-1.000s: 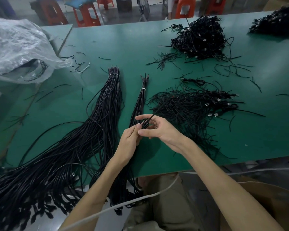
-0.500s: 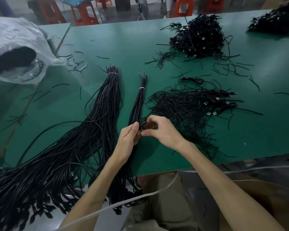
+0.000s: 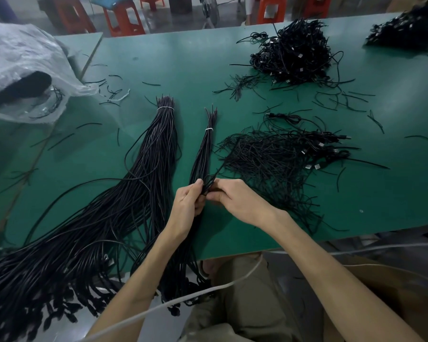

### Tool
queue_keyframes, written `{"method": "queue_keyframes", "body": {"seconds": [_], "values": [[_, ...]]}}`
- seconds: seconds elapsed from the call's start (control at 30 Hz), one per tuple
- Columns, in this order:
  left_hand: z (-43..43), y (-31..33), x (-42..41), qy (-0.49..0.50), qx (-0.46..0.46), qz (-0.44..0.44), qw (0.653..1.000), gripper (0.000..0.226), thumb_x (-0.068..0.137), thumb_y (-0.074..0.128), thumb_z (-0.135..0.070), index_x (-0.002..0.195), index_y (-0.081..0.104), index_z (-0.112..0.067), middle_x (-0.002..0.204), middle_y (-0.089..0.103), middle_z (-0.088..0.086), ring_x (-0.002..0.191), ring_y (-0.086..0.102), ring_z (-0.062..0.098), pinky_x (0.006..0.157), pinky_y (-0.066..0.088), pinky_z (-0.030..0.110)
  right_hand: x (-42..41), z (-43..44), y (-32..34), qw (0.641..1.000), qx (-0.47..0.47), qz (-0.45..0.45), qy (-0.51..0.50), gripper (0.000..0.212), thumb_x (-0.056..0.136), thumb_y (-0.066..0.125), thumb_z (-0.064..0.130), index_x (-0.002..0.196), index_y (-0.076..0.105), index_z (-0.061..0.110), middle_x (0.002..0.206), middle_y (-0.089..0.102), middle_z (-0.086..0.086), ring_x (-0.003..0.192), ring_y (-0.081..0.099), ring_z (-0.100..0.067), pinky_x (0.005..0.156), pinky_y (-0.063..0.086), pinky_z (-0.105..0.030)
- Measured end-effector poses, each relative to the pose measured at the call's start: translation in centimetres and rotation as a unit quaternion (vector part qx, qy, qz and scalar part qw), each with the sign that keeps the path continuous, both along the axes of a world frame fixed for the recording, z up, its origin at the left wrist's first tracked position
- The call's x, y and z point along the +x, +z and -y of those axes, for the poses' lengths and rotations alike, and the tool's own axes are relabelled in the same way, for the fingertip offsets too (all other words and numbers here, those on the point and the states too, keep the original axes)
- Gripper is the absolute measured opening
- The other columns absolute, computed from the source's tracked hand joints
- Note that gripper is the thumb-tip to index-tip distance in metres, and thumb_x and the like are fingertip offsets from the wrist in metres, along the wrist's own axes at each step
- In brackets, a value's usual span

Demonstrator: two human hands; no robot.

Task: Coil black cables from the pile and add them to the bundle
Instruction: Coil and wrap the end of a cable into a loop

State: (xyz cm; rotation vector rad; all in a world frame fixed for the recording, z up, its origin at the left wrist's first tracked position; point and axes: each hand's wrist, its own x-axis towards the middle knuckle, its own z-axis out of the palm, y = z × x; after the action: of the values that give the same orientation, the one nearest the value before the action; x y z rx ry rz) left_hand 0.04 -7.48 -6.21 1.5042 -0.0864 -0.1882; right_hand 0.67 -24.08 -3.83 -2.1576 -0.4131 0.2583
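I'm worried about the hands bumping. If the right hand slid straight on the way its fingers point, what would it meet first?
The right hand would likely meet the cable coil it pinches, then the left hand just beyond; depth is unclear.

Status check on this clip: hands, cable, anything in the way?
Left hand grips thin tied bundle. Right hand pinches black cable against it. Loose pile beside, nothing blocking.
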Motion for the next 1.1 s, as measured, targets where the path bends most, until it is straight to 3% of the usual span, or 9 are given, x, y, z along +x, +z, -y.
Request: {"method": "queue_keyframes", "body": {"seconds": [0.07, 0.17, 0.43, 0.53, 0.63, 0.77, 0.87, 1.0, 1.1], "values": [[-0.1, 0.1, 0.0, 0.001, 0.0, -0.002, 1.0, 0.049, 0.101, 0.046, -0.038, 0.052, 0.043, -0.029, 0.052, 0.032, -0.012, 0.045, 0.024, 0.005, 0.043, 0.021, 0.015, -0.1, 0.0, 0.1, 1.0, -0.005, 0.001, 0.014, 0.015, 0.104, 0.058, 0.02, 0.1, 0.066, 0.032, 0.087, 0.068, 0.013, 0.079, 0.064, 0.0, 0.077, 0.05, -0.022], [-0.1, 0.2, -0.1, 0.001, 0.014, 0.0, 1.0, 0.056, 0.103, 0.044, -0.037, 0.048, 0.046, -0.029, 0.049, 0.031, -0.011, 0.043, 0.023, 0.005, 0.043, 0.02, 0.016, -0.4, 0.0, 0.3, 1.0, 0.001, -0.004, 0.025, 0.024, 0.105, 0.056, 0.02, 0.092, 0.062, 0.039, 0.081, 0.068, 0.008, 0.073, 0.064, -0.005, 0.072, 0.049, -0.02], [0.0, 0.8, -0.3, -0.007, 0.027, 0.012, 1.0, 0.064, 0.107, 0.038, -0.037, 0.049, 0.064, -0.026, 0.041, 0.045, -0.009, 0.037, 0.028, 0.002, 0.04, 0.021, 0.015, -0.9, -0.2, 0.5, 0.999, 0.044, -0.015, 0.025, 0.023, 0.104, 0.057, 0.017, 0.085, 0.067, 0.026, 0.078, 0.07, 0.002, 0.069, 0.067, -0.016, 0.073, 0.058, -0.036], [0.1, 0.7, -0.3, 0.012, 0.042, 0.01, 0.999, 0.067, 0.111, 0.036, -0.037, 0.05, 0.06, -0.026, 0.043, 0.042, -0.009, 0.039, 0.026, 0.005, 0.041, 0.021, 0.017, -1.1, 0.0, 0.5, 0.999, 0.051, -0.002, 0.005, 0.024, 0.104, 0.057, 0.02, 0.082, 0.066, 0.02, 0.073, 0.069, 0.0, 0.066, 0.066, -0.015, 0.068, 0.057, -0.034], [0.4, 0.9, -0.2, 0.023, 0.075, -0.001, 0.997, 0.065, 0.112, 0.035, -0.039, 0.054, 0.06, -0.023, 0.047, 0.042, -0.006, 0.041, 0.029, 0.008, 0.042, 0.022, 0.019, -1.2, 0.3, 0.6, 0.999, 0.027, 0.039, -0.013, 0.026, 0.103, 0.056, 0.022, 0.079, 0.064, 0.024, 0.069, 0.064, 0.006, 0.061, 0.057, -0.007, 0.061, 0.046, -0.023], [-0.1, 1.2, -0.3, -0.008, 0.099, -0.002, 0.995, 0.045, 0.113, 0.036, -0.032, 0.083, 0.057, -0.005, 0.056, 0.051, 0.003, 0.045, 0.038, 0.017, 0.041, 0.03, 0.025, -1.4, 0.5, 0.3, 0.994, 0.002, 0.09, -0.057, 0.026, 0.104, 0.055, 0.023, 0.08, 0.06, 0.013, 0.071, 0.058, 0.007, 0.063, 0.05, -0.012, 0.061, 0.043, -0.034], [-0.6, 2.0, -0.8, -0.033, 0.113, 0.016, 0.993, 0.027, 0.113, 0.034, -0.021, 0.108, 0.052, -0.003, 0.067, 0.064, 0.005, 0.046, 0.047, 0.025, 0.043, 0.037, 0.03, -1.6, 0.2, 0.0, 0.989, -0.021, 0.122, -0.085, 0.032, 0.105, 0.051, 0.023, 0.076, 0.051, 0.01, 0.07, 0.051, 0.001, 0.063, 0.047, -0.02, 0.062, 0.043, -0.045], [-1.0, 3.4, -1.6, -0.068, 0.086, 0.017, 0.994, 0.022, 0.113, 0.028, -0.015, 0.124, 0.045, -0.006, 0.082, 0.073, 0.011, 0.049, 0.061, 0.031, 0.048, 0.042, 0.03, -2.0, 0.0, 0.6, 0.982, -0.042, 0.164, -0.085, 0.034, 0.104, 0.049, 0.021, 0.071, 0.049, 0.021, 0.072, 0.054, 0.007, 0.068, 0.048, -0.012, 0.068, 0.045, -0.04], [-2.3, 4.5, -1.8, -0.107, 0.077, 0.029, 0.991, 0.03, 0.112, 0.028, -0.011, 0.136, 0.044, -0.004, 0.09, 0.075, 0.017, 0.06, 0.067, 0.037, 0.056, 0.042, 0.034, -2.1, 0.0, 1.2, 0.979, -0.055, 0.184, -0.072, 0.027, 0.102, 0.052, 0.019, 0.076, 0.048, 0.019, 0.073, 0.047, 0.012, 0.069, 0.042, -0.009, 0.065, 0.038, -0.033]]}}
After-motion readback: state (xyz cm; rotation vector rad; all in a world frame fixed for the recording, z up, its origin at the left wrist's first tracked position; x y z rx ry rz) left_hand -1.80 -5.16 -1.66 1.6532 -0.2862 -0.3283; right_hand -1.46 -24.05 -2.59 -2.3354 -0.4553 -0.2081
